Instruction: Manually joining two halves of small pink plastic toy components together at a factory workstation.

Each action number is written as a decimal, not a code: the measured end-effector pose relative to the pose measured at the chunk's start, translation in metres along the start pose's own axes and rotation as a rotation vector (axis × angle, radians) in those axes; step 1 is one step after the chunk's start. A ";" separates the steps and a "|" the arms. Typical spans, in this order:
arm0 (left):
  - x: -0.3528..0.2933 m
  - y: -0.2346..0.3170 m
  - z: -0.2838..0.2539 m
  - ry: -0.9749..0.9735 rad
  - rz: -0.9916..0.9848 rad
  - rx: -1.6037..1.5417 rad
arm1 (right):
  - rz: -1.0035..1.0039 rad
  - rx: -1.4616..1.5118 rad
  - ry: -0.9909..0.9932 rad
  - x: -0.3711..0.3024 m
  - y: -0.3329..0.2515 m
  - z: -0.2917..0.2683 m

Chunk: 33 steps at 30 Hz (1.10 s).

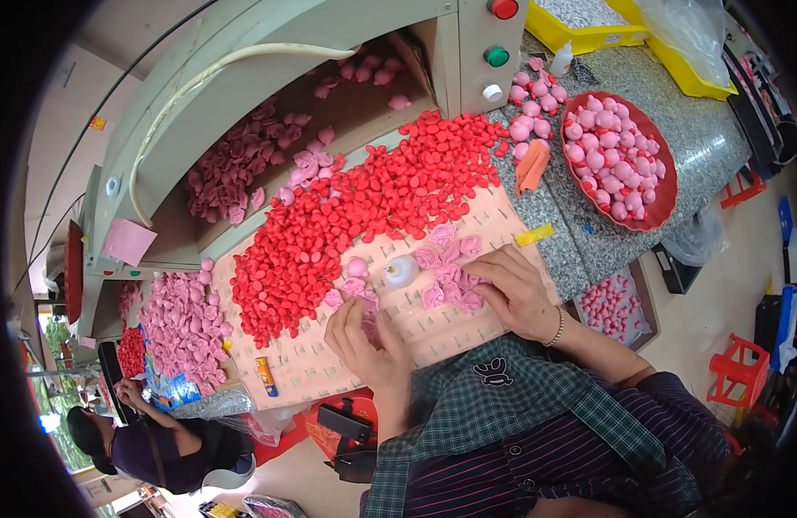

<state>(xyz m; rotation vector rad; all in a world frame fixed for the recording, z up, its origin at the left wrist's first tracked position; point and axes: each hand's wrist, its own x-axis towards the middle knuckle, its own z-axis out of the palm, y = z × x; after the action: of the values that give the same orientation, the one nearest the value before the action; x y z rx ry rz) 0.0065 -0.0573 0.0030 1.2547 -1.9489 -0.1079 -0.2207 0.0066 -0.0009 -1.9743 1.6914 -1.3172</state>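
Observation:
Over the pink patterned sheet [316,367], my left hand [368,350] is bent around a soft pink piece [368,302], its fingers partly hiding it. A round pink piece [357,267] lies just beyond those fingertips. My right hand [518,293] reaches in from the right, with thumb and forefinger closed at the edge of a cluster of pink petal-shaped pieces [446,274]. Between the hands stands a small whitish squeeze bottle [401,272] with a narrow tip.
A large heap of glossy red pieces [355,207] lies beyond my hands, before the opening of a grey machine [278,73]. At right, a red bowl [666,194] holds round pink pieces. More pink pieces [187,319] are piled at left, near a co-worker [157,445].

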 end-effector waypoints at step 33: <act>0.024 -0.014 -0.037 -0.018 -0.511 -0.909 | 0.631 1.232 -0.312 -0.006 -0.038 -0.003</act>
<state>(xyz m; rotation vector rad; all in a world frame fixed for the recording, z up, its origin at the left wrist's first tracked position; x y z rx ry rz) 0.0363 -0.0719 0.0353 1.0534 -1.2617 -1.1227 -0.1968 0.0252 0.0236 -0.7727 0.8136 -1.2070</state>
